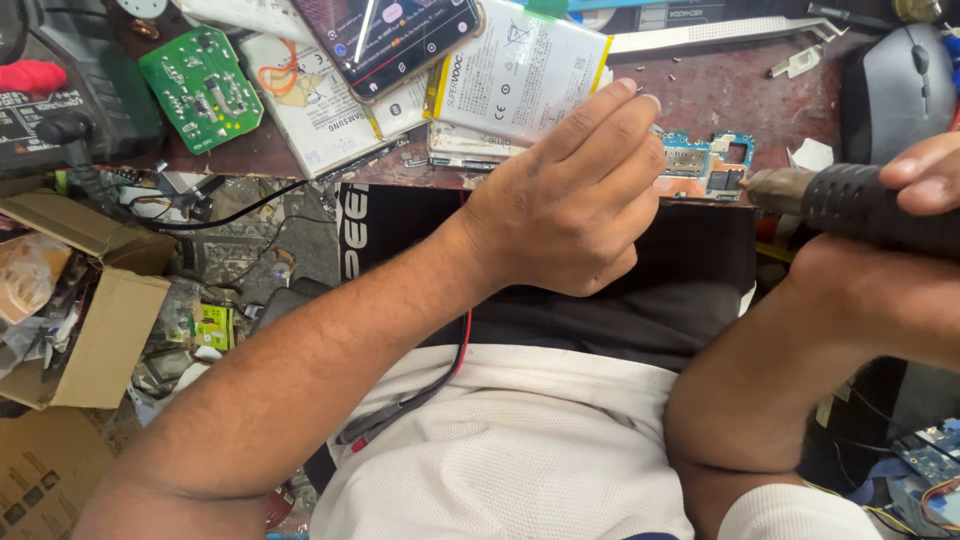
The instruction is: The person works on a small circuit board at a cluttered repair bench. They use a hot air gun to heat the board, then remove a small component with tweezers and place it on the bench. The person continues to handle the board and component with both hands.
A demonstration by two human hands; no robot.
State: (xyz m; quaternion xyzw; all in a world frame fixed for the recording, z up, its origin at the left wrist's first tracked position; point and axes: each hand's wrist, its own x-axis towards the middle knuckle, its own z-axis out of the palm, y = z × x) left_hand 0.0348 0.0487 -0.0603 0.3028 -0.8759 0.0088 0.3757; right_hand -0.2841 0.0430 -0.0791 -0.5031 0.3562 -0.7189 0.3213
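Observation:
My left hand hovers over the table edge with its fingers pinched around a thin metal tool, of which only a sliver shows at the fingertips. Just right of those fingertips lies a small blue phone circuit board. My right hand grips the black handle of a hot air gun. Its metal nozzle points left at the board's right edge, almost touching it. Both forearms cross over my lap.
A white battery pack, a phone with its screen lit and a green circuit board lie at the back of the reddish table. A dark mouse sits at the right. Open cardboard boxes stand on the floor at left.

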